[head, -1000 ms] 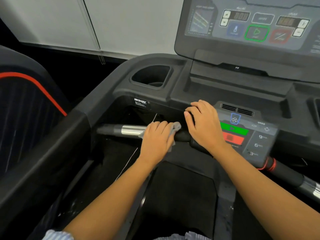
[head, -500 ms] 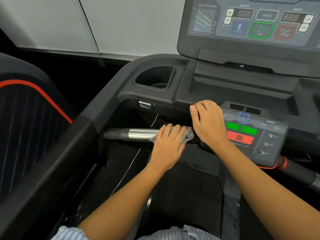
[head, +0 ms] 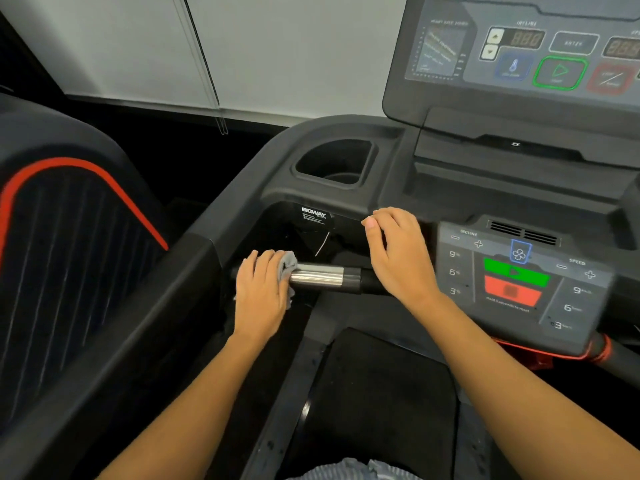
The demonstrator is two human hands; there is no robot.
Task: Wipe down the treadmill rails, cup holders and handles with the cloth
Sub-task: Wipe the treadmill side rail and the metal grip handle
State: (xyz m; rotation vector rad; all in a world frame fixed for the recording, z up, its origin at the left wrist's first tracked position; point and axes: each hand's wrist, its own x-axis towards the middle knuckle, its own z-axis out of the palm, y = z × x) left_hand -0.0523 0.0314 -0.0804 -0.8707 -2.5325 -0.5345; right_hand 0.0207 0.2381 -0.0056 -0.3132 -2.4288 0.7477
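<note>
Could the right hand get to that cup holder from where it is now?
Probably yes. The cup holder sits just beyond the right hand, its opening faces up, and nothing lies between them. The gray cloth is in the left hand, though.

Crumpled grey cloth (head: 289, 264) at left end of horizontal chrome handle (head: 317, 277)

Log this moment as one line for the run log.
step: wipe of handlebar | left hand: grips cloth round its left end | right hand: above black grip, fingers loosely curled, holding nothing
</note>
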